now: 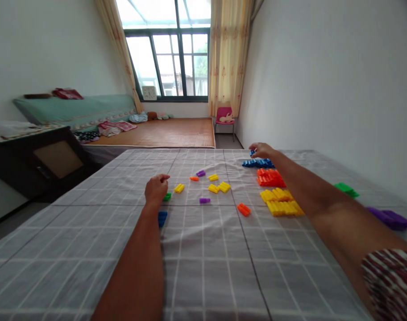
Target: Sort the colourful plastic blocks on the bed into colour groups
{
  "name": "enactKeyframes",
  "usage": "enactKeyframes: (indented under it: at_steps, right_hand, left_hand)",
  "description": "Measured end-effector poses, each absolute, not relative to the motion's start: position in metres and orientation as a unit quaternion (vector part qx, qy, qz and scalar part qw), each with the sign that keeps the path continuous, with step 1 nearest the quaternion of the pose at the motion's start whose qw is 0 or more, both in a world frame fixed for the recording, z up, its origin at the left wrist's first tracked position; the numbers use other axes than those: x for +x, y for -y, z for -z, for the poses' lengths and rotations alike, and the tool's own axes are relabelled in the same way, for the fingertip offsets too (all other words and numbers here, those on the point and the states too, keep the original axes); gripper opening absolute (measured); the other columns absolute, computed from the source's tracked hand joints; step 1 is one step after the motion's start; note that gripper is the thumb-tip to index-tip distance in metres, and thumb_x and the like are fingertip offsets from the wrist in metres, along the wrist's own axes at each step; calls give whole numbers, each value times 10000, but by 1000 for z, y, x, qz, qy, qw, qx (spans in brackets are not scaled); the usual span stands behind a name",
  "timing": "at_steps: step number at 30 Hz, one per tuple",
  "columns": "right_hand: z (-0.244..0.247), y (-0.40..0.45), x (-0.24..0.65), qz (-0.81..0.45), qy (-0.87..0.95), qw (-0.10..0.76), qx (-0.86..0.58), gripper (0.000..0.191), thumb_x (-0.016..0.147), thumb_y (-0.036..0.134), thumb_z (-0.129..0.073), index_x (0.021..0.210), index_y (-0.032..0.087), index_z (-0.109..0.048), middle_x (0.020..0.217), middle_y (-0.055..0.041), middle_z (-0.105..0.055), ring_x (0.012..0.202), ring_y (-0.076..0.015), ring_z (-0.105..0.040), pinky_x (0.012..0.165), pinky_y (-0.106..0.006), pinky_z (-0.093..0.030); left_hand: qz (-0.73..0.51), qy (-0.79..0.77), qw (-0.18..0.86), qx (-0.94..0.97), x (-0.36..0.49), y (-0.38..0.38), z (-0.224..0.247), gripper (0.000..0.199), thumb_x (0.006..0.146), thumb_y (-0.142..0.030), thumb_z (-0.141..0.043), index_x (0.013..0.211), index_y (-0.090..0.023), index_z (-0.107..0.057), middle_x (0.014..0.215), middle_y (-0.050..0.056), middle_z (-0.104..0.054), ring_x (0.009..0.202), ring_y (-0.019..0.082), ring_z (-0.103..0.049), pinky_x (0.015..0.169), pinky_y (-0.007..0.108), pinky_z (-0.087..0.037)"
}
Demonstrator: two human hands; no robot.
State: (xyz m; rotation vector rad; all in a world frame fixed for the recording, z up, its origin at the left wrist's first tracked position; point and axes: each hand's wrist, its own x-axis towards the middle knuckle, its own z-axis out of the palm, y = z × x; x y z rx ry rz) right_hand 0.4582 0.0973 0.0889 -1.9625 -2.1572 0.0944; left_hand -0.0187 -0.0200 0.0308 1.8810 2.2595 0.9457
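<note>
Between the thumb and fingers of my right hand (264, 150) is a small blue plastic piece (252, 153), held just above a row of blue pieces (257, 163) at the table's far right. My left hand (155, 189) is over the left middle of the table with its fingers curled; anything inside them is hidden. Beside it lie green pieces (168, 196) and blue pieces (162, 218), partly covered by the hand and forearm. Loose yellow pieces (224, 187), purple pieces (204, 201) and orange pieces (243, 209) are scattered between my hands.
Near my right forearm, stacks of orange pieces (269, 178) and yellow pieces (282, 203) are grouped by colour. Green pieces (346, 190) and purple pieces (391, 218) lie farther right. A checked grey cloth (203, 267) covers the table. Beyond stand a bed (176, 131) and pink chair (224, 114).
</note>
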Motion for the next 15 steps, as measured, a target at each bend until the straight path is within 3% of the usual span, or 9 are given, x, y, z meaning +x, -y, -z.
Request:
enactKeyframes:
  at_steps: [6, 15]
  right_hand:
    - [-72, -104, 462, -57, 746, 66, -661, 586, 629, 222, -765, 1202, 189, -645, 1124, -65, -705, 930, -186, -659, 752, -225, -506]
    - [-78, -100, 450, -10, 753, 23, -657, 485, 650, 192, -757, 1132, 184, -701, 1151, -97, -690, 1003, -257, -644, 846, -313, -503]
  left_hand:
    - [-293, -739, 25, 607, -20, 21, -31, 360, 791, -210, -472, 1032, -242, -739, 966, 37, -748, 910, 213, -674, 791, 287, -511]
    - [-316, -733, 41, 601, -16, 26, -38, 352, 802, -176, -480, 1043, -228, -733, 999, 38, -745, 930, 197, -671, 827, 277, -505]
